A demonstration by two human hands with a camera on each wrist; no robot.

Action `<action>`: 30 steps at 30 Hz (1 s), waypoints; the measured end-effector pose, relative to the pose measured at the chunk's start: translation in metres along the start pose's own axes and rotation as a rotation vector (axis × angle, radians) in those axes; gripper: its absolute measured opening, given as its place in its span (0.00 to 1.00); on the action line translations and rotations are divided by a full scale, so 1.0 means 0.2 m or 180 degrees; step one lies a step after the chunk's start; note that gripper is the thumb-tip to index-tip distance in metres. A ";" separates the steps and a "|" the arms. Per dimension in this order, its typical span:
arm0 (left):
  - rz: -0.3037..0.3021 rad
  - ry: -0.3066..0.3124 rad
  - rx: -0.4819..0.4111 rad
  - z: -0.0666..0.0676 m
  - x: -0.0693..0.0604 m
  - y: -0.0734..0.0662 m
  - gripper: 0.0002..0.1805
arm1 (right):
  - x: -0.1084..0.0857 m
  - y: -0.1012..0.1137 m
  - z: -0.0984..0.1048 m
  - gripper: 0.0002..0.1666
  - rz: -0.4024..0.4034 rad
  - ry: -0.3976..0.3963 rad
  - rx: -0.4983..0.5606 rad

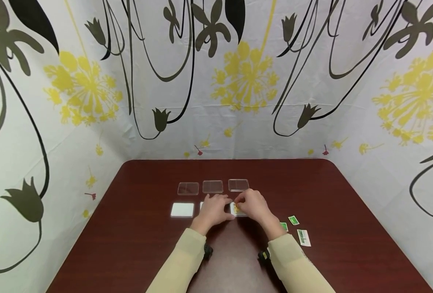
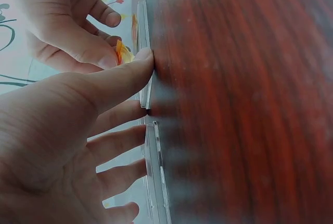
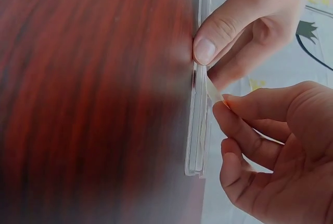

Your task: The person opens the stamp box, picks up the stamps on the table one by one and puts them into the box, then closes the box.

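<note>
In the head view, the rightmost flat white case point(image 1: 232, 208) of the near row lies between my hands, with yellow showing on it. My left hand point(image 1: 213, 209) steadies its left side with extended fingers. The right wrist view shows the left thumb pressing the edge of the case point(image 3: 194, 140). My right hand point(image 1: 254, 205) pinches a thin yellow-and-orange paper piece point(image 2: 125, 53) between thumb and forefinger. That piece bends upward from the case in the right wrist view. My left hand partly covers the middle case point(image 1: 201, 206). The left white case point(image 1: 182, 210) lies flat beside it.
Behind the near row lie three clear plastic lids, left point(image 1: 188, 188), middle point(image 1: 213, 186) and right point(image 1: 238, 185). Right of my right forearm are a small green paper point(image 1: 294, 220), another partly covered green paper point(image 1: 284, 226) and a white-and-green paper point(image 1: 304, 238). A patterned cloth stands behind the table.
</note>
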State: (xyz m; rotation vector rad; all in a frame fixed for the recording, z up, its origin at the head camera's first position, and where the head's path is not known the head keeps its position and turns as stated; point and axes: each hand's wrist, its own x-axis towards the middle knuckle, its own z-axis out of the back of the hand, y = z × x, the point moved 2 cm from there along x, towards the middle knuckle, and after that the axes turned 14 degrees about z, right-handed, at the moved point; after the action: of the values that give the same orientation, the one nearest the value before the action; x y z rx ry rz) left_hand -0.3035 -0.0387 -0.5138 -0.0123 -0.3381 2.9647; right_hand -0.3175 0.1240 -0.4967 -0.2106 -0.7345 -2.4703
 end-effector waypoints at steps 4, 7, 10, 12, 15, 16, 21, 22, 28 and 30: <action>-0.0003 0.0001 0.0011 0.02 0.00 0.00 0.33 | 0.01 0.01 0.00 0.04 0.0009 0.0024 -0.0022; -0.0008 0.0007 0.0012 0.02 0.00 0.00 0.33 | 0.02 0.01 0.00 0.05 0.0018 0.0006 -0.0013; -0.0005 0.0013 0.0006 0.02 0.00 0.00 0.33 | 0.02 0.01 0.00 0.05 0.0011 0.0014 -0.0027; 0.0004 0.0026 0.0006 0.02 0.00 -0.01 0.33 | 0.02 0.01 -0.01 0.06 -0.0001 0.0045 -0.0049; 0.0019 0.0048 0.0005 0.01 0.00 -0.01 0.33 | 0.02 0.01 -0.01 0.06 -0.0032 0.0100 -0.0071; 0.0022 0.0052 -0.0001 0.01 0.00 -0.01 0.33 | 0.02 0.01 -0.01 0.06 -0.0043 0.0115 -0.0076; 0.0015 0.0047 -0.0022 0.02 0.00 -0.01 0.33 | 0.02 0.02 -0.01 0.07 -0.0068 0.0145 -0.0132; 0.0011 0.0047 -0.0024 0.02 0.00 -0.01 0.33 | 0.01 0.02 -0.01 0.07 -0.0066 0.0148 -0.0150; 0.0012 0.0050 -0.0012 0.01 0.00 -0.01 0.33 | 0.01 0.02 -0.01 0.08 -0.0072 0.0154 -0.0206; 0.0015 0.0054 -0.0034 0.01 -0.01 -0.01 0.33 | 0.01 0.02 -0.01 0.09 -0.0076 0.0158 -0.0218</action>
State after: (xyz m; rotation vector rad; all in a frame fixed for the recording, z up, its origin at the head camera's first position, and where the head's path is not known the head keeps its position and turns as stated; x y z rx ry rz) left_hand -0.3023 -0.0381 -0.5109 -0.0396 -0.3524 2.9657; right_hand -0.3166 0.1205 -0.4958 -0.1662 -0.6359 -2.5163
